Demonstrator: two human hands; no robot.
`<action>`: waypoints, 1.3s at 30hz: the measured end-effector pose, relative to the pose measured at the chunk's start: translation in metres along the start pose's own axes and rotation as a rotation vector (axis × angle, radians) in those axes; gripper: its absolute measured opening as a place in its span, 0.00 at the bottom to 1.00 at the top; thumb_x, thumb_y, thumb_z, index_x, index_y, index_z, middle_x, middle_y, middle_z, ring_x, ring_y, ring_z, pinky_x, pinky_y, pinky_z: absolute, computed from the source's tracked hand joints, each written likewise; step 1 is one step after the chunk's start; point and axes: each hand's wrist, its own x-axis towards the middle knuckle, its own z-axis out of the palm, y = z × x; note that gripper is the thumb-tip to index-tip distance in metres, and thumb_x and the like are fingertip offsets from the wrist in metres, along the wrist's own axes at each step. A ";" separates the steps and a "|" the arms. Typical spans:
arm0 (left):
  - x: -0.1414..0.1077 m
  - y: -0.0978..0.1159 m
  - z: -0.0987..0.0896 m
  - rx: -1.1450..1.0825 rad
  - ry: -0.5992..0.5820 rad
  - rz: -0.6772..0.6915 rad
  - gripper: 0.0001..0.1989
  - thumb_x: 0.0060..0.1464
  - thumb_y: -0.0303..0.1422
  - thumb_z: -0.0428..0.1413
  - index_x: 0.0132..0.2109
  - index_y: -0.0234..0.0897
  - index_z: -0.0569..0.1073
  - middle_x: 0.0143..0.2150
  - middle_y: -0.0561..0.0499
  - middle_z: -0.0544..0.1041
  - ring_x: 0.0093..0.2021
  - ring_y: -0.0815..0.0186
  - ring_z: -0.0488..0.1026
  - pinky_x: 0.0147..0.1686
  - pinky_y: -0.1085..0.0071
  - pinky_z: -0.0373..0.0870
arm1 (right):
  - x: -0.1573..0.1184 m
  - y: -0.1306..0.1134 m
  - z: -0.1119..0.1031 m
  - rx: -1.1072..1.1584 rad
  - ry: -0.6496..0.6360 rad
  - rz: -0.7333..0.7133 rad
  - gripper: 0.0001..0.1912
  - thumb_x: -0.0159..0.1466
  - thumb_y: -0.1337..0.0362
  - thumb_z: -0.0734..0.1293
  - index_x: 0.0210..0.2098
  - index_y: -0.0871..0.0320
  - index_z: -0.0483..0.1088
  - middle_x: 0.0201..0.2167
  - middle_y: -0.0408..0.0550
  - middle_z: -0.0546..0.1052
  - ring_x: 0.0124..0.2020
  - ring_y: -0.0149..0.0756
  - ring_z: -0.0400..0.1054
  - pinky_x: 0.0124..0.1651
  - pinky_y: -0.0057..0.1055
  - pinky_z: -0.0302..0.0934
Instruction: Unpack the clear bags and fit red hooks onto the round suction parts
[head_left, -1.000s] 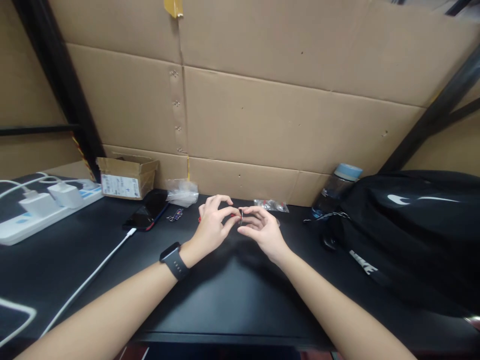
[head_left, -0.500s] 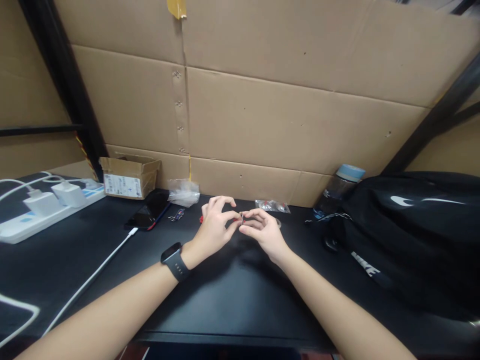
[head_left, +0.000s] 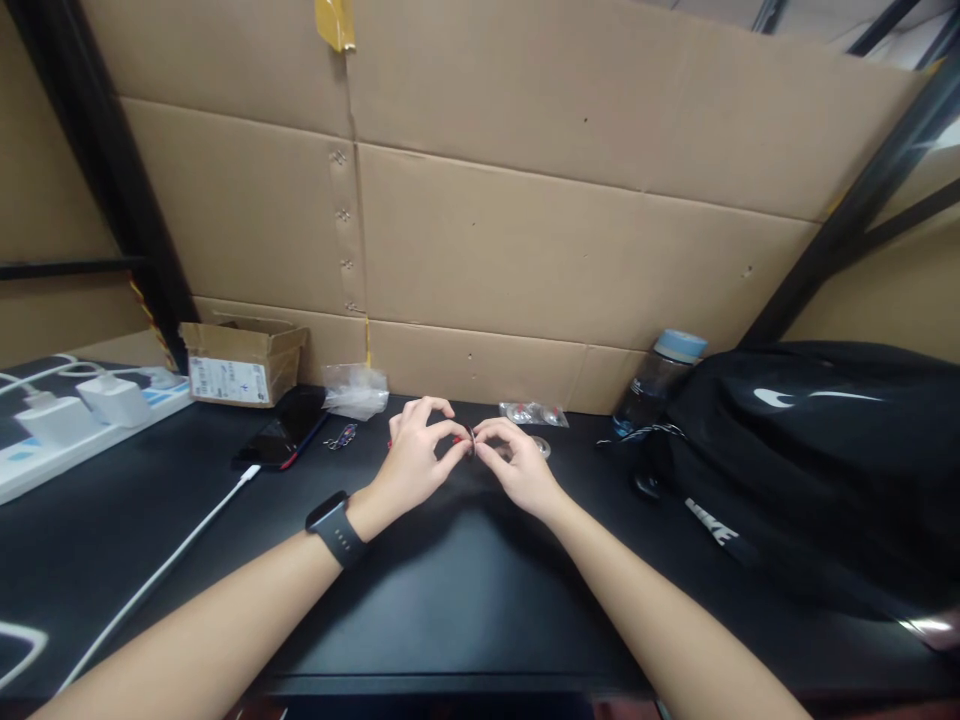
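Over the black tabletop, my left hand (head_left: 420,450) pinches a small, thin, dark shiny piece (head_left: 473,441) between thumb and index finger, its other fingers curled above. My right hand (head_left: 521,465) pinches the same piece from the other side, so the fingertips of both hands nearly meet. The piece looks ring-like, seen almost edge-on, but the fingers cover most of it. Something small and red (head_left: 457,439) shows behind the left fingertips. Just past my right hand lies a flat clear ring or coil (head_left: 542,447), partly hidden by it.
At the back stand an opened cardboard box (head_left: 244,365), clear plastic bags (head_left: 356,390) and bagged round pieces (head_left: 534,413). Small metal trinkets (head_left: 341,437) lie near a phone (head_left: 285,430) on a white cable. A power strip (head_left: 90,430) is left; a bottle (head_left: 656,385) and black bag (head_left: 817,470) are right.
The view has shifted slightly, so the scene sits a little further left. My right fingers have closed in nearer the left fingertips around the small piece.
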 end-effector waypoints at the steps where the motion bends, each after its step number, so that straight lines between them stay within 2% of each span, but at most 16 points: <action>1: 0.000 0.000 0.000 -0.008 0.001 -0.015 0.10 0.64 0.38 0.53 0.41 0.45 0.78 0.50 0.48 0.71 0.54 0.56 0.65 0.53 0.56 0.58 | 0.000 -0.001 -0.001 -0.039 0.003 -0.021 0.06 0.68 0.61 0.65 0.37 0.55 0.73 0.47 0.51 0.73 0.48 0.39 0.70 0.42 0.32 0.67; 4: 0.001 -0.003 -0.001 -0.044 -0.029 -0.058 0.15 0.69 0.39 0.45 0.49 0.46 0.75 0.52 0.48 0.71 0.55 0.58 0.65 0.54 0.56 0.59 | 0.000 -0.005 -0.004 -0.164 -0.011 -0.081 0.05 0.68 0.64 0.64 0.36 0.54 0.72 0.48 0.51 0.72 0.49 0.40 0.69 0.44 0.34 0.66; 7: -0.001 -0.009 0.002 -0.059 -0.192 0.012 0.14 0.66 0.45 0.49 0.50 0.50 0.76 0.55 0.50 0.71 0.57 0.56 0.64 0.55 0.55 0.59 | 0.000 -0.005 -0.007 -0.226 -0.026 -0.110 0.05 0.68 0.66 0.64 0.37 0.54 0.71 0.48 0.51 0.72 0.51 0.41 0.68 0.47 0.37 0.65; 9: -0.004 -0.013 0.006 -0.074 -0.318 0.083 0.14 0.64 0.47 0.52 0.49 0.50 0.77 0.55 0.50 0.72 0.56 0.56 0.64 0.55 0.56 0.60 | 0.000 -0.003 -0.009 -0.263 -0.023 -0.123 0.05 0.67 0.67 0.63 0.36 0.54 0.71 0.49 0.52 0.71 0.53 0.42 0.67 0.52 0.40 0.64; 11: -0.006 -0.016 0.010 -0.099 -0.388 0.120 0.15 0.63 0.47 0.52 0.49 0.49 0.78 0.53 0.49 0.73 0.55 0.56 0.65 0.54 0.57 0.62 | -0.001 -0.001 -0.011 -0.314 -0.032 -0.133 0.05 0.66 0.68 0.64 0.36 0.54 0.71 0.50 0.52 0.71 0.55 0.43 0.65 0.58 0.44 0.60; 15: -0.004 -0.022 0.011 -0.066 -0.408 0.124 0.15 0.64 0.47 0.51 0.50 0.50 0.77 0.52 0.49 0.73 0.54 0.57 0.66 0.53 0.57 0.63 | -0.002 0.003 -0.015 -0.392 -0.103 -0.106 0.04 0.66 0.68 0.64 0.37 0.54 0.71 0.51 0.51 0.70 0.56 0.43 0.65 0.60 0.45 0.59; 17: 0.000 -0.030 0.008 -0.015 -0.375 0.095 0.15 0.66 0.45 0.48 0.52 0.49 0.75 0.53 0.49 0.73 0.54 0.56 0.67 0.53 0.56 0.62 | -0.001 0.006 -0.019 -0.423 -0.134 -0.085 0.04 0.66 0.68 0.64 0.37 0.54 0.71 0.51 0.51 0.71 0.55 0.43 0.65 0.59 0.45 0.60; 21: 0.011 -0.060 -0.003 0.085 -0.237 0.017 0.14 0.65 0.37 0.48 0.53 0.44 0.73 0.52 0.47 0.74 0.54 0.55 0.68 0.54 0.54 0.62 | 0.001 0.017 -0.032 -0.463 -0.189 -0.041 0.05 0.64 0.69 0.66 0.33 0.55 0.73 0.50 0.51 0.71 0.54 0.43 0.66 0.59 0.45 0.59; 24: 0.018 -0.086 -0.013 0.129 -0.217 -0.011 0.12 0.61 0.34 0.50 0.48 0.41 0.75 0.49 0.47 0.75 0.51 0.55 0.70 0.54 0.56 0.63 | 0.004 0.027 -0.044 -0.472 -0.226 -0.013 0.05 0.63 0.70 0.68 0.31 0.57 0.74 0.48 0.52 0.72 0.52 0.42 0.68 0.59 0.44 0.59; 27: 0.020 -0.103 -0.020 0.105 -0.258 -0.015 0.11 0.59 0.35 0.51 0.42 0.40 0.78 0.46 0.47 0.76 0.48 0.57 0.72 0.53 0.59 0.65 | 0.006 0.032 -0.051 -0.463 -0.236 -0.013 0.06 0.63 0.70 0.67 0.30 0.57 0.75 0.46 0.52 0.73 0.50 0.41 0.69 0.58 0.42 0.59; 29: 0.020 -0.107 -0.023 0.087 -0.293 -0.010 0.12 0.57 0.37 0.52 0.41 0.40 0.78 0.44 0.46 0.76 0.47 0.57 0.72 0.52 0.60 0.66 | 0.007 0.035 -0.055 -0.445 -0.238 0.003 0.05 0.63 0.70 0.67 0.32 0.57 0.75 0.42 0.50 0.75 0.46 0.39 0.70 0.53 0.39 0.62; 33: 0.021 -0.106 -0.026 0.110 -0.346 -0.011 0.11 0.53 0.39 0.55 0.39 0.39 0.78 0.41 0.46 0.78 0.45 0.56 0.73 0.49 0.62 0.67 | 0.007 0.042 -0.069 -0.465 -0.196 0.068 0.08 0.62 0.68 0.67 0.42 0.57 0.73 0.40 0.48 0.77 0.41 0.38 0.70 0.46 0.35 0.63; 36: 0.023 -0.103 -0.035 0.117 -0.400 -0.006 0.10 0.53 0.38 0.55 0.36 0.40 0.79 0.37 0.47 0.79 0.41 0.58 0.74 0.45 0.65 0.67 | 0.006 0.051 -0.087 -0.582 -0.186 0.101 0.11 0.59 0.67 0.70 0.42 0.58 0.74 0.42 0.51 0.77 0.42 0.40 0.71 0.47 0.36 0.62; 39: 0.026 -0.101 -0.048 0.117 -0.509 -0.055 0.09 0.52 0.38 0.57 0.33 0.42 0.80 0.33 0.50 0.80 0.35 0.60 0.75 0.40 0.68 0.66 | 0.003 0.061 -0.104 -0.628 -0.201 0.177 0.14 0.56 0.67 0.73 0.43 0.58 0.74 0.43 0.51 0.78 0.41 0.40 0.71 0.46 0.35 0.62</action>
